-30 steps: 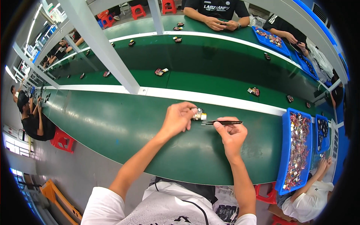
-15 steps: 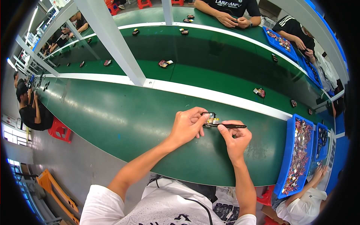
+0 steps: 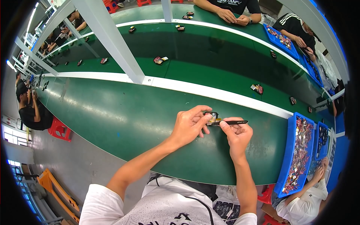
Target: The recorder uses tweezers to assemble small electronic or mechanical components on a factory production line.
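A long green conveyor belt [image 3: 123,123] curves across the view, split lengthwise by a white rail [image 3: 210,92], with a slanted white post [image 3: 112,41] rising from the rail. On the right edge of the belt sits a long blue tray [image 3: 291,150] heaped with small red and silver parts, and a second, narrower blue tray [image 3: 322,140] lies just beside it.

Two bare forearms reach up from the lower edge over the near half of the belt. The left hand [image 3: 187,125] has its fingers curled narrowly, thumb and fingertips pinching a small black and gold part [image 3: 212,117] just above the belt. The right hand [image 3: 236,133] is closed around thin black tweezers [image 3: 234,122], held level, their tip touching the part.

On the far half of the belt, small dark and red pieces [image 3: 257,89] lie scattered, well apart from each other. Other people sit along the far side and at the left.
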### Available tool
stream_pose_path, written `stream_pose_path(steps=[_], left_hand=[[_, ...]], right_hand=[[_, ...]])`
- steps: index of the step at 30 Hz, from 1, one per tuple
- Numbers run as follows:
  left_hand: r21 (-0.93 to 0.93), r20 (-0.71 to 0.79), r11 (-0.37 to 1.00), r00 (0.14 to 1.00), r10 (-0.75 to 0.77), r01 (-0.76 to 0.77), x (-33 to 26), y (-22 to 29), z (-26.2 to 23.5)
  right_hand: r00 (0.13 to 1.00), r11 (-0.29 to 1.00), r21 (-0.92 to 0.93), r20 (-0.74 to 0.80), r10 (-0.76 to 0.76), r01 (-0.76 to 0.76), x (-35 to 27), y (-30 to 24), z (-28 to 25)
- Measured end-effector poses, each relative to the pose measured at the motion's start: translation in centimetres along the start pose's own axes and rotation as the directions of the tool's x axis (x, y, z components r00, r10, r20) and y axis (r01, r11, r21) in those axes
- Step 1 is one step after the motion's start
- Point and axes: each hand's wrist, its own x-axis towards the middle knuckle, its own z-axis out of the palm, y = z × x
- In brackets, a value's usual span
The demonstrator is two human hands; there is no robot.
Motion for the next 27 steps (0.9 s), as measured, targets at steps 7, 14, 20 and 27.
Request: stream_pose_path(steps=[7, 14, 20, 27], left_hand=[[-0.038, 0.029, 0.999, 0.999, 0.036, -0.034, 0.1, -0.8, 0.6], [-0.062, 0.01, 0.998, 1.0, 0.017, -0.017, 0.2, -0.8, 0.8], [-0.052, 0.006, 0.998, 0.999, 0.046, -0.046, 0.4, -1.2, 1.4], [-0.01, -0.001, 0.997, 0.997, 0.077, -0.077, 0.5, -1.2, 2.0]], right_hand=[[0.967, 0.964, 0.08, 0.042, 0.249, -0.252, 0.4, -1.0, -1.0], [0.975, 0.971, 0.09, 0.042, 0.22, -0.223, 0.6, -0.6, -0.9], [0.977, 0.973, 0.094, 0.029, 0.21, -0.212, 0.8, -0.6, -1.4], [0.98, 0.974, 0.103, 0.038, 0.197, -0.2, 0.9, -0.5, -2.0]])
